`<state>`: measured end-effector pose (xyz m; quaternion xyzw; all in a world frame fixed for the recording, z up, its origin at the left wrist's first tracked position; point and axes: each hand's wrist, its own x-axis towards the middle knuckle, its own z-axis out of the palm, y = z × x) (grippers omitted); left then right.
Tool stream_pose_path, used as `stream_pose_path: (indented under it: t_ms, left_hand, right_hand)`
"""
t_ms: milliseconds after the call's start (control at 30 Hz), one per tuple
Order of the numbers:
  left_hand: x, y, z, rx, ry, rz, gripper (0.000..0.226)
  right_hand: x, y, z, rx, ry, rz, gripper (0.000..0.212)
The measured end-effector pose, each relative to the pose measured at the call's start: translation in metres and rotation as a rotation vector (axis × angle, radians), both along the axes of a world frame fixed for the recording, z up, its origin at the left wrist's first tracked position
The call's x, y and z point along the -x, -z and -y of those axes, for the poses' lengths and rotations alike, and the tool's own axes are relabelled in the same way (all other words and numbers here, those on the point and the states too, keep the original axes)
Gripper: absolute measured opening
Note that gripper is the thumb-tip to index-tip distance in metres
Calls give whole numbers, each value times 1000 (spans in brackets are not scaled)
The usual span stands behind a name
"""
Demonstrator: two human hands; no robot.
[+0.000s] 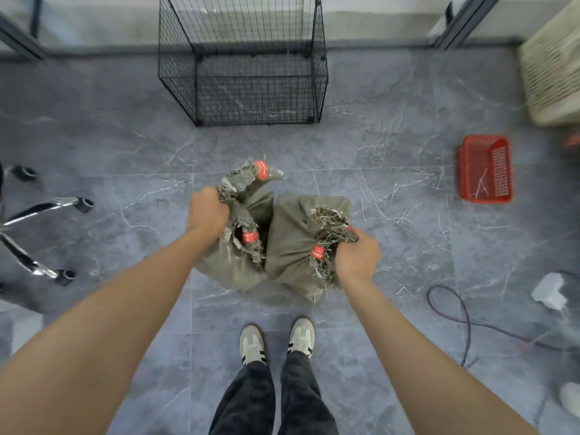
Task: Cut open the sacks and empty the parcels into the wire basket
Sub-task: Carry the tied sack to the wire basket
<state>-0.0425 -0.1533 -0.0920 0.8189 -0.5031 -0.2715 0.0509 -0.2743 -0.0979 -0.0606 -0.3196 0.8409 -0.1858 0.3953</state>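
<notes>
Olive-grey woven sacks with frayed tops and red seal tags stand on the grey floor just in front of my feet. My left hand (208,211) grips the frayed neck of the left sacks (238,262); a second tied neck with a red tag (260,170) sticks out beyond it. My right hand (356,255) grips the bunched neck of the right sack (292,243), next to its red tag (317,252). The black wire basket (244,98) stands further ahead with nothing visible inside.
A red plastic basket (486,169) lies on the floor to the right, below a beige slatted crate (552,67). A dark cable (464,315) and a white plug (550,291) lie at the right. A chrome chair base (37,240) with castors is at the left.
</notes>
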Motion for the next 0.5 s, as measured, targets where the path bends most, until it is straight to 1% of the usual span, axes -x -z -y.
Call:
stream_pose_path:
  t_ms: [167,333,500]
  left_hand:
    - [-26,-44,-4,92,-54,3,12]
    - [-34,-89,5,180,-145,-26,18]
    - [-44,-128,28,263,-192,-14,19]
  right_hand:
    - [4,-44,20,19,-9,4,40]
    - [-2,-89,43,91,-79,-5,41]
    - [-6,-120,75,157,-88,13,37]
